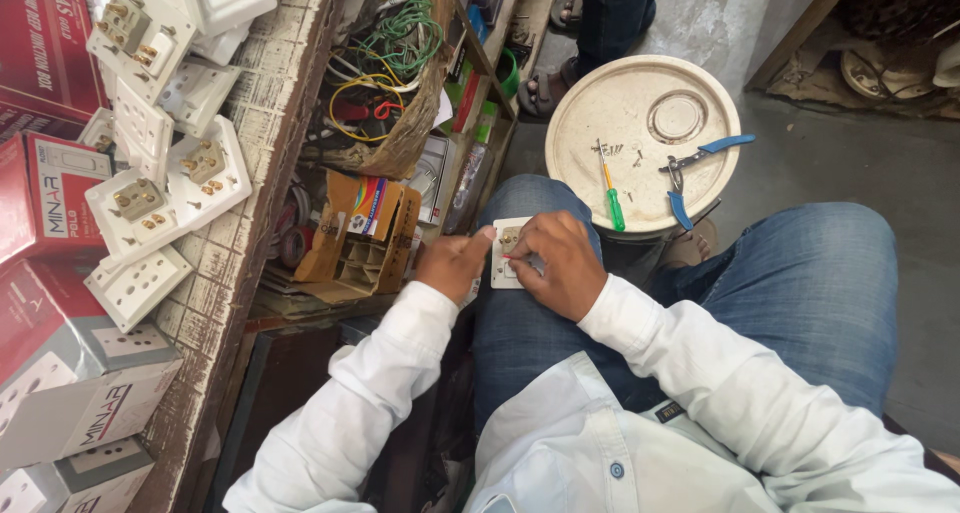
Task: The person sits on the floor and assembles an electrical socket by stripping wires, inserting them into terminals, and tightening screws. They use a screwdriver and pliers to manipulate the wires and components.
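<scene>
1 screwdriver [611,198], 1 pliers [697,169], 1 bucket lid [640,133], 2 hands.

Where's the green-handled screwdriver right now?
In the head view, the green-handled screwdriver lies on the white bucket lid, just ahead of the person's knee, left of the blue-handled pliers and beyond the right hand.

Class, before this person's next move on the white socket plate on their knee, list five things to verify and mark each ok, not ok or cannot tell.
1. Socket plate rests on the thigh: ok.
2. Left hand steadies the plate's edge: ok.
3. Right hand is on the plate: ok.
4. Green screwdriver and blue pliers lie on the bucket lid ahead of the knee: ok.
5. Loose screws on the lid all accounted for: cannot tell.
</scene>
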